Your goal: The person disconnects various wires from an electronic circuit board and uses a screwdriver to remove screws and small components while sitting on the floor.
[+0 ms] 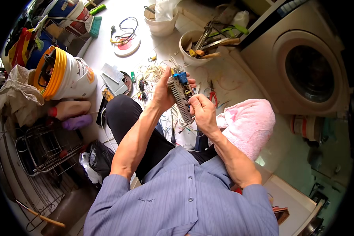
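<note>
A circuit board (187,91) with a long ribbed grey heatsink (178,100) along one side is held up between my hands, over my lap. Blue parts stand at its far end. My left hand (163,92) grips it from the left, its thumb along the far end and fingertips showing beyond the right edge. My right hand (203,111) is closed at the near right side, thumb and fingers pinched on the board's edge. Whether those fingers also hold a small part cannot be made out. Below the board lie tangled wires (150,76) and a screwdriver (173,135).
A bucket of hand tools (188,55) stands ahead, beside a front-loading washing machine (279,59) at right. A pink towel (249,124) covers my right knee. At left are a yellow-rimmed bucket (76,76), plastic bottles (72,110) and a wire rack (43,149).
</note>
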Available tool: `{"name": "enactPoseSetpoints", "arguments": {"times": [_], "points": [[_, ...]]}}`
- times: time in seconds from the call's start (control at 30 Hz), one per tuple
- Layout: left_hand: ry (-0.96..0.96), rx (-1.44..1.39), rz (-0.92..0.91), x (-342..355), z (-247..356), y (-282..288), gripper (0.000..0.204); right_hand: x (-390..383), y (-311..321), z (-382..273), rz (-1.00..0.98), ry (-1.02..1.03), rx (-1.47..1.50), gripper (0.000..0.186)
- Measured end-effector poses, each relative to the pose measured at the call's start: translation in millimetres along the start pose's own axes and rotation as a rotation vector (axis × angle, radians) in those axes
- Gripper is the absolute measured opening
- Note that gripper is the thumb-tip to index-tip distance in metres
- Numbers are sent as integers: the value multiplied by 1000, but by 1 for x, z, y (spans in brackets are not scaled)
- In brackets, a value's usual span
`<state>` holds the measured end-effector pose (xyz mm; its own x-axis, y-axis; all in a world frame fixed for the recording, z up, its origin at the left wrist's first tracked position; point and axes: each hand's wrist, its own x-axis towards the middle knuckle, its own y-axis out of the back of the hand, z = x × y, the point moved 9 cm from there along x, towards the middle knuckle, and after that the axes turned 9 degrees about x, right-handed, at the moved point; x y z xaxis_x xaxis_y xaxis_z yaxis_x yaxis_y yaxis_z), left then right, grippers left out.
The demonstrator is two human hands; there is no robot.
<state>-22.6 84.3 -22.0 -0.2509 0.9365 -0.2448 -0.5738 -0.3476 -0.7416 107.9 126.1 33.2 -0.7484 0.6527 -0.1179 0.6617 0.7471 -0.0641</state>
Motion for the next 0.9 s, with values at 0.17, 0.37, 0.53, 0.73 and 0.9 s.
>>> {"name": "enactPoseSetpoints", "arguments": {"times": [0.17,0.37,0.53,0.73,0.9], "points": [[94,20,26,-10,-54,-10,75,1,2,-8,9,21,47,20],[-23,-2,92,-3,-17,-25,61,-7,-1,-15,20,91,-186,18],[1,352,195,-10,-31,1,59,23,12,-60,-60,350,-20,17],[34,12,120,-18,-21,-8,64,32,32,-91,78,194,125,25],[-12,28,100,-14,-14,-5,66,20,47,-20,-34,-39,353,22]]}}
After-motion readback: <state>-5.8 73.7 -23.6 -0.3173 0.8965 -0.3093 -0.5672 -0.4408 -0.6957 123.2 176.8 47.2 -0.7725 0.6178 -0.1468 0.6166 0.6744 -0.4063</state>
